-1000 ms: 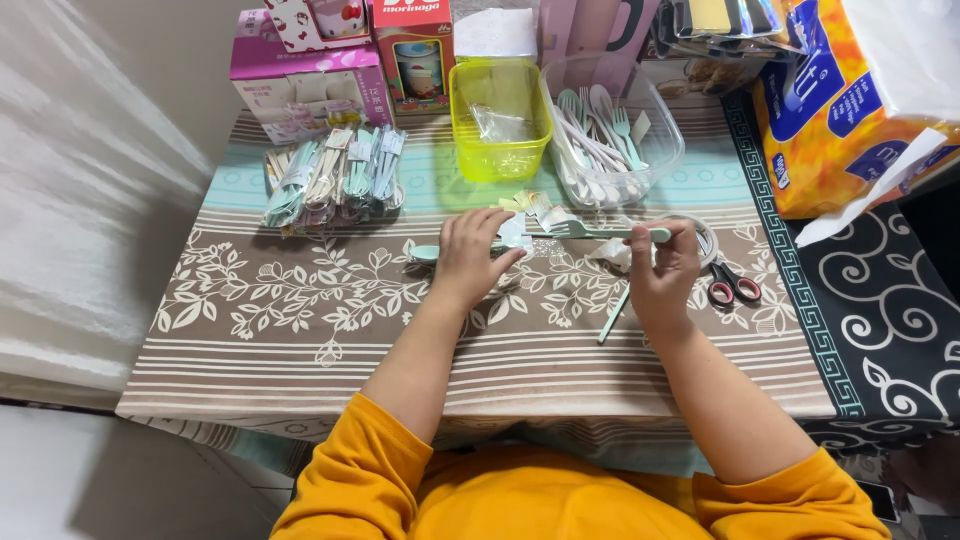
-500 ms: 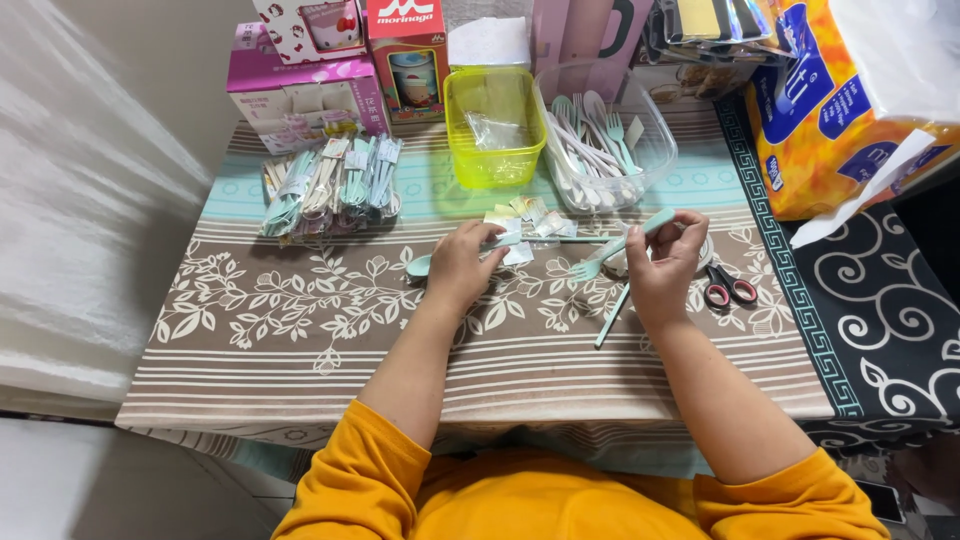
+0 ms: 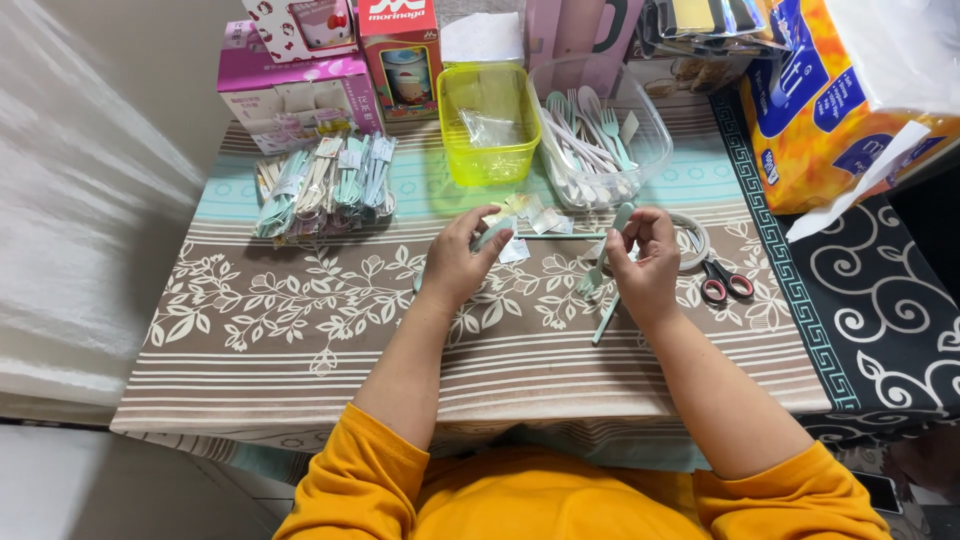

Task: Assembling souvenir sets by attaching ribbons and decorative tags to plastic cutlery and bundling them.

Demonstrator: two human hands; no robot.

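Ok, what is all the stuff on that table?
basket: one, yellow-green, back middle.
clear tub: one, with pale cutlery, right of basket.
packed cutlery bundles: a pile, mint and white, back left.
boxes: several, pink and red, back edge.
scissors: one, red handles, right.
tape roll: one, clear, beside scissors.
tissue pack: one, orange and blue, far right.
left hand: holds a slim utensil.
right hand: holds mint cutlery.

Two hands: left (image 3: 455, 262), right (image 3: 648, 262). One yellow tub (image 3: 489, 120) at twelve o'clock, one clear tub (image 3: 655, 135) beside it, one pair of scissors (image 3: 722, 280) at three o'clock, one tape roll (image 3: 695, 238), two cartons (image 3: 290, 85) at eleven o'clock.
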